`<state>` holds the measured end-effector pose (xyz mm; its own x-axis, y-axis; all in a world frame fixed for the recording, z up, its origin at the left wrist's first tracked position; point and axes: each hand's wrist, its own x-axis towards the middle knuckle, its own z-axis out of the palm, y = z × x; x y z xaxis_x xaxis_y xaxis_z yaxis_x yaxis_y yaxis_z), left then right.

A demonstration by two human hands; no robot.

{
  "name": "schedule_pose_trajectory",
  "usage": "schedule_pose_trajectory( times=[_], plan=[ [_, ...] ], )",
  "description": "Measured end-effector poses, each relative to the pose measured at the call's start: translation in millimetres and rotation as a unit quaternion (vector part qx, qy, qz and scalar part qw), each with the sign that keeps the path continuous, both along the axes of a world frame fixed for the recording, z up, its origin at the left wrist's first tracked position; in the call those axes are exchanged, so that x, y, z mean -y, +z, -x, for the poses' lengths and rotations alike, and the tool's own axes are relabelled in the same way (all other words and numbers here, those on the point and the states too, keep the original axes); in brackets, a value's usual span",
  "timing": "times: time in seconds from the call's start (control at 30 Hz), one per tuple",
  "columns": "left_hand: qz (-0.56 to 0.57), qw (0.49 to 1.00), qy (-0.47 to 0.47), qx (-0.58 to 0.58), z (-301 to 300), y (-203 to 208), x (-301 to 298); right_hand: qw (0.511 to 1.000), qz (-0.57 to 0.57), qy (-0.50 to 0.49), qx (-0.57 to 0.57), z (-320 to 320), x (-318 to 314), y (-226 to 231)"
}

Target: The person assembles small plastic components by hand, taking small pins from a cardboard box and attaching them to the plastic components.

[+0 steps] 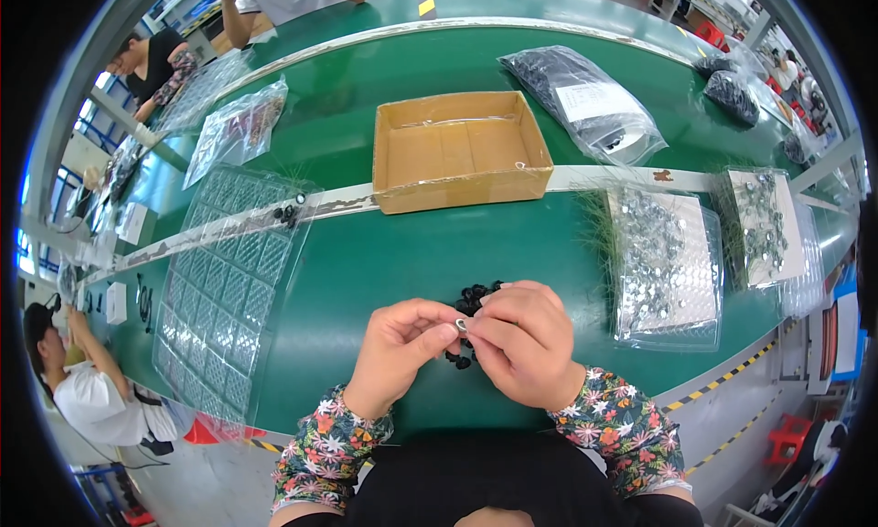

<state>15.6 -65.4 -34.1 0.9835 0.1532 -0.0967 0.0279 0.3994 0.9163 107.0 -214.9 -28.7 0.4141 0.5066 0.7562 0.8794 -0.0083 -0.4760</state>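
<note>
Over the green table, my left hand (402, 346) and my right hand (524, 340) meet with their fingertips pinched together. Between them sits a small silvery ring-shaped part (461, 326), gripped from both sides. Its exact kind is too small to make out. Under and behind my fingers lies a pile of small black round parts (471, 300), partly hidden by my hands. A few more black parts (286, 214) rest on the clear plastic tray at the left.
An open cardboard box (462, 195) stands ahead. Left is a clear compartmented tray (219, 289); right, trays hold small shiny parts (663, 252) with thin green strands beside them. A bag of dark items (572, 92) lies at the back. Co-workers sit around, one person (101, 399) at far left.
</note>
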Motion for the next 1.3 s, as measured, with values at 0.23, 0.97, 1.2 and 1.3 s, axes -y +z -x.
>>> schedule_pose_trajectory(
  times=[0.23,0.97,1.2,1.3],
  plan=[
    [0.074,0.997,-0.011,-0.003,-1,1,0,0.998,0.015,-0.014,0.067,1,0,1],
    [0.034,0.999,0.013,-0.002,-2,-5,4,0.999,0.039,-0.026,0.005,3,-1,8],
    [-0.006,1.000,0.009,-0.007,-2,-2,2,0.998,0.035,-0.004,-0.046,2,-1,9],
    [-0.028,1.000,0.007,-0.009,-3,0,2,0.996,0.033,-0.005,-0.081,3,0,10]
  ],
)
